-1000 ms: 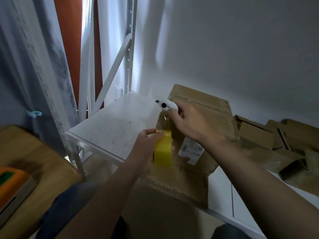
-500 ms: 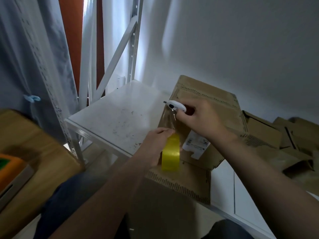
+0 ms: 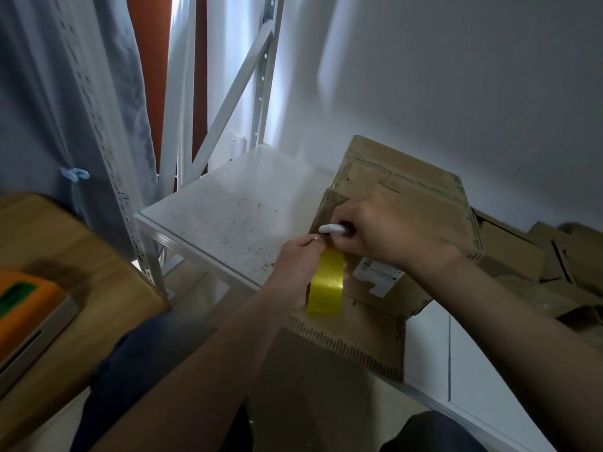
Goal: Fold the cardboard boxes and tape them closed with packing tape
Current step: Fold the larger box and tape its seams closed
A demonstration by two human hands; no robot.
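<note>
A brown cardboard box (image 3: 408, 190) with a white label lies on the white shelf (image 3: 228, 216), its near flap hanging over the shelf's front edge. My left hand (image 3: 293, 269) grips a yellow roll of packing tape (image 3: 326, 282) upright against the box's near-left corner, thumb at the top of the roll. My right hand (image 3: 385, 230) holds a small white cutter (image 3: 332, 228) just above the roll, its tip against the tape by my left thumb. Any blade is hidden.
Several flattened and crumpled cardboard boxes (image 3: 538, 256) pile up on the shelf at the right. A white metal rack upright (image 3: 264, 76) and a grey curtain (image 3: 65, 109) stand at the left. A wooden surface (image 3: 81, 272) with an orange item (image 3: 23, 308) sits lower left.
My right hand has brought the cutter down from above the stretched tape to the top of the roll. The stretch of clear tape between roll and cutter has gone. My left hand kept the roll in place.
</note>
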